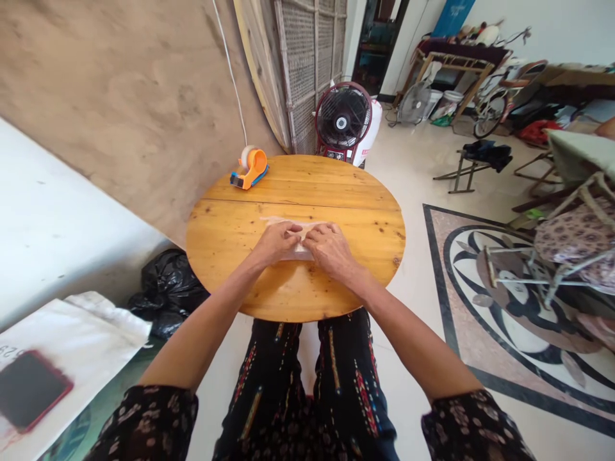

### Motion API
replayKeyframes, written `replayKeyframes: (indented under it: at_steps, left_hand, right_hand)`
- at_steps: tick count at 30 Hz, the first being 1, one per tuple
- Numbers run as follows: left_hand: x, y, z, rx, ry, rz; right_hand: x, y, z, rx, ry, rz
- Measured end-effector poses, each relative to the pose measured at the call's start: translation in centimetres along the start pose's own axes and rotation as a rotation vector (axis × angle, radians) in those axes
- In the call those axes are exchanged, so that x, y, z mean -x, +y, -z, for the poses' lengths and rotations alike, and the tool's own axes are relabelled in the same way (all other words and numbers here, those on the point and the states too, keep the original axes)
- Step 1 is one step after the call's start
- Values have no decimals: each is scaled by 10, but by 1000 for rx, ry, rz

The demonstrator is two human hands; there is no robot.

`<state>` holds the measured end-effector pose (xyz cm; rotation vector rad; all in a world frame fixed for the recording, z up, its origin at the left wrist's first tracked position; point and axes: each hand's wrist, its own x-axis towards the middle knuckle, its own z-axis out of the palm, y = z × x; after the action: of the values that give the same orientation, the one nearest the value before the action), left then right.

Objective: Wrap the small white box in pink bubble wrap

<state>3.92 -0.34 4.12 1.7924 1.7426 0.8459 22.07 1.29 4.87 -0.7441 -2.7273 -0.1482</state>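
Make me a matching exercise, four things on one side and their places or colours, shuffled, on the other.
Things
1. Tape dispenser
2. Fan
3. Phone
4. Thin pale sheet

Places or colours
A. On a white sack, at the lower left
B. On the table, at the fingers of the left hand and right hand
C. Orange and blue, near the table's far edge
D. Dark red frame, just beyond the table

Pairs: 1-C, 2-D, 3-A, 4-B
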Motion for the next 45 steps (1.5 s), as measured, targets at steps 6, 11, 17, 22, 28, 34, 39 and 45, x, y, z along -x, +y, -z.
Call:
replayKeyframes:
  at_steps: [6, 11, 17, 22, 28, 34, 39, 45]
  left_hand:
    - [8, -11, 16, 107, -8, 18]
    - [12, -19, 26, 163, 20, 91]
    - [19, -18, 29, 181, -13, 244]
    - [21, -15, 26, 182, 28, 387]
    - [23, 0, 24, 198, 31, 604]
    - [17, 6, 32, 271, -58, 767]
    - [15, 1, 23, 315, -58, 805]
    - [21, 3, 11, 387, 19, 753]
  right_hand:
    - [2, 1, 3, 60, -37, 13]
    - [-3, 1, 11, 16, -116, 6]
    - [-5, -7, 25, 81, -220, -7]
    - [-7, -9, 33, 83, -284, 11]
    - [-12, -7, 39, 70, -328, 21]
    - [-17, -6, 41, 92, -361, 14]
    - [-22, -4, 40, 102, -376, 25]
    - [-20, -9, 42, 123, -366, 2]
